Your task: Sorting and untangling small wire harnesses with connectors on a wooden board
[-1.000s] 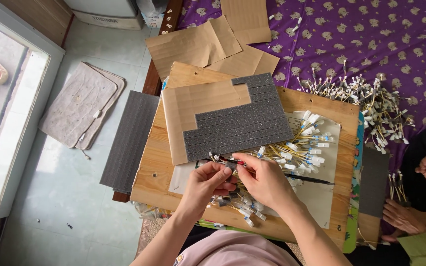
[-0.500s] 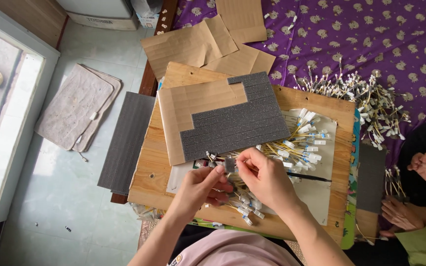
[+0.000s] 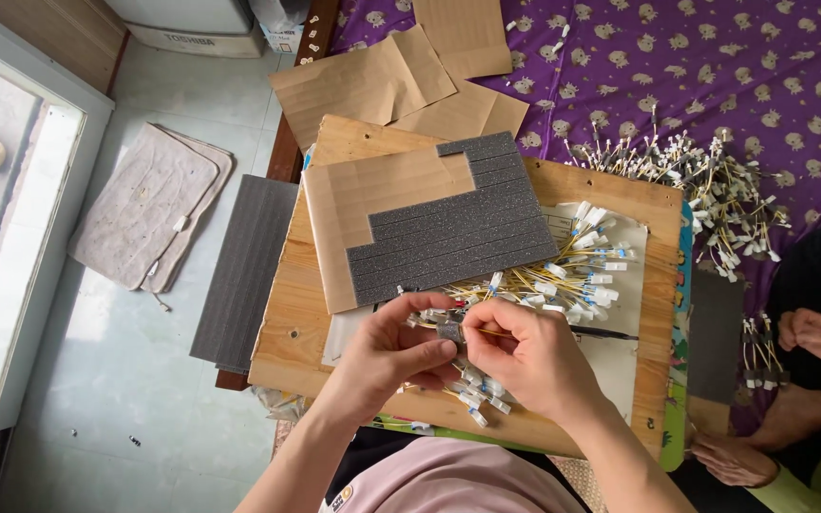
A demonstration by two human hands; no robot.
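Observation:
My left hand [image 3: 393, 350] and my right hand [image 3: 526, 353] meet above the front of a wooden board [image 3: 289, 334]. Together they pinch a small grey foam piece [image 3: 448, 332] and a thin yellow wire [image 3: 498, 333] with a white end. Just beyond my fingers lies a pile of yellow wires with white and blue tips [image 3: 572, 275]. More of these wired pieces [image 3: 475, 391] lie under my hands. A sheet of grey foam strips on brown card [image 3: 429, 224] rests on the board's far part.
A larger heap of white-tipped wires [image 3: 715, 190] lies on the purple patterned cloth [image 3: 762, 76]. Brown card sheets [image 3: 382, 81] sit beyond the board. A grey foam sheet [image 3: 244, 271] and a grey mat [image 3: 149, 218] lie on the floor at left. Another person's hands [image 3: 819, 337] work at right.
My hands have drawn closer together over the board and moved slightly right. A grey foam piece now sits pinched between my fingertips with the wire.

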